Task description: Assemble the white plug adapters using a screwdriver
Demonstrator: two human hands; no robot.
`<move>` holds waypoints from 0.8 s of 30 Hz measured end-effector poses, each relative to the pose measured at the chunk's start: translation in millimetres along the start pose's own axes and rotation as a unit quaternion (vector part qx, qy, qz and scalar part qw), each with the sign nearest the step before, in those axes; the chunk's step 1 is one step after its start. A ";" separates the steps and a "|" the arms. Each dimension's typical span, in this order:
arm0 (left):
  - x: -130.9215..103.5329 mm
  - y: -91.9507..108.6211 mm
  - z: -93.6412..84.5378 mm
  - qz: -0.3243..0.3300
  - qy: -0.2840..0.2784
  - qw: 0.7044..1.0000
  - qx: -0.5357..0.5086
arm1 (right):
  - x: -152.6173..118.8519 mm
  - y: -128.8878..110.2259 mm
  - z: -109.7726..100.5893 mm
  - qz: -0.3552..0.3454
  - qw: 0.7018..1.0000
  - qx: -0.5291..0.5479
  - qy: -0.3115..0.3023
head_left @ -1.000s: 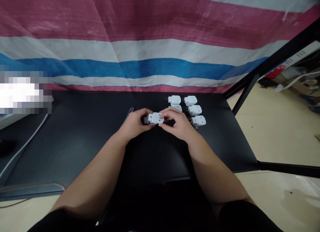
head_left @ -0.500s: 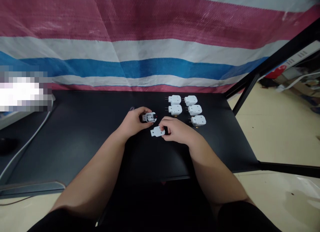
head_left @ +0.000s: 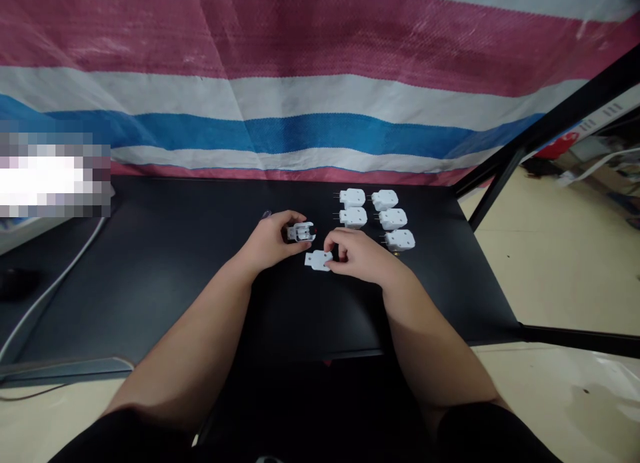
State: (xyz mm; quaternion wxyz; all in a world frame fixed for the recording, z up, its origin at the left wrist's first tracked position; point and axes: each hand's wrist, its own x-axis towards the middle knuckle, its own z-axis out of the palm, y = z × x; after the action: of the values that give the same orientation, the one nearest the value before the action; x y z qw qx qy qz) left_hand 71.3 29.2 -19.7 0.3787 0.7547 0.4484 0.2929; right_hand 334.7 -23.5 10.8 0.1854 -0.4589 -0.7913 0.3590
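My left hand (head_left: 270, 240) is closed around an open white plastic housing (head_left: 301, 232), gripped between thumb and fingers. Metal parts show inside the housing, and a dark piece with a red spot is at its right end. Just below it, a flat white plastic cover (head_left: 318, 260) with small holes lies on the black table. At the cover's right edge is my right hand (head_left: 354, 253), its thumb and index finger apart, the thumb close to or touching the edge. The other fingers are curled under the palm.
Several white housings with thin pins (head_left: 353, 216) stand in two columns to the right on the black table (head_left: 175, 270). A white cable (head_left: 55, 283) and a dark object (head_left: 15, 284) are at the left. A striped sheet (head_left: 310, 133) hangs behind; a black frame (head_left: 500, 176) rises at right.
My right index finger has lifted off the cover and the fingers have spread. The cover stays in place on the table. My left hand still holds the open housing; the view has shifted slightly.
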 end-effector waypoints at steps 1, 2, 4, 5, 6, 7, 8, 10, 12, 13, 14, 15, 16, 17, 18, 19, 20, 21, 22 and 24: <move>-0.3 1.2 -0.2 -0.001 0.002 1.000 0.001 | -0.9 -0.1 -2.6 0.002 1.000 -0.002 0.004; -0.5 2.4 -0.4 -0.002 0.004 1.000 0.003 | -1.9 -0.1 -5.1 0.005 1.000 -0.002 0.010; -0.9 4.3 -0.8 -0.004 0.004 1.000 0.012 | -3.4 0.7 -9.1 0.014 1.000 0.007 0.027; -1.1 4.8 -0.9 -0.004 0.003 1.000 0.014 | -3.8 1.4 -10.1 0.017 0.999 0.013 0.035; -1.2 4.8 -1.0 -0.004 0.002 1.000 0.014 | -3.7 2.2 -10.3 0.017 0.999 0.017 0.042; -1.2 4.5 -1.0 -0.006 0.000 1.000 0.011 | -3.3 3.0 -9.8 0.015 0.999 0.019 0.047; -1.2 3.8 -0.9 -0.008 -0.003 1.000 0.007 | -2.6 3.6 -8.5 0.011 0.998 0.019 0.051; -0.9 2.1 -0.4 -0.006 -0.009 1.000 0.002 | -0.4 4.3 -4.4 0.003 0.998 0.018 0.061; -0.6 0.6 0.5 0.007 -0.012 1.000 -0.002 | 2.0 4.0 0.9 -0.006 0.997 0.022 0.078; -0.4 0.0 1.0 0.016 -0.013 1.000 -0.007 | 3.1 3.8 3.6 -0.012 0.996 0.026 0.088; -0.4 -0.3 1.5 0.026 -0.014 0.999 -0.014 | 4.1 3.5 6.1 -0.019 0.995 0.031 0.098; -0.4 -0.4 2.0 0.036 -0.014 0.999 -0.022 | 5.0 3.3 8.4 -0.026 0.993 0.036 0.107; -0.4 -0.3 2.4 0.046 -0.013 0.998 -0.030 | 5.8 3.3 10.5 -0.032 0.992 0.042 0.116; -0.6 0.0 2.8 0.057 -0.010 0.998 -0.035 | 6.6 3.4 12.4 -0.038 0.990 0.049 0.125; -0.7 0.5 3.1 0.068 -0.008 0.997 -0.038 | 7.3 3.6 14.0 -0.044 0.988 0.056 0.133; -0.9 1.2 3.4 0.078 -0.006 0.996 -0.039 | 8.2 4.0 15.6 -0.048 0.987 0.063 0.141; -1.1 1.9 3.8 0.086 -0.003 0.995 -0.041 | 9.0 4.4 17.1 -0.053 0.985 0.070 0.148; -1.3 2.7 4.3 0.094 0.000 0.995 -0.044 | 10.0 4.9 18.7 -0.058 0.983 0.077 0.154; -1.4 3.3 4.8 0.098 0.002 0.994 -0.049 | 11.0 5.4 20.2 -0.063 0.982 0.083 0.159; -1.8 4.2 6.3 0.101 0.002 0.993 -0.063 | 12.9 6.7 23.3 -0.075 0.979 0.089 0.168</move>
State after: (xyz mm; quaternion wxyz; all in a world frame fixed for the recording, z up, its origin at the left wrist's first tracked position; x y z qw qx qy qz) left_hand 77.4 24.4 -19.8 0.3935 0.7701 0.3515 0.3584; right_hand 317.6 -19.5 -10.3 0.3825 -0.4338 -0.7458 0.3305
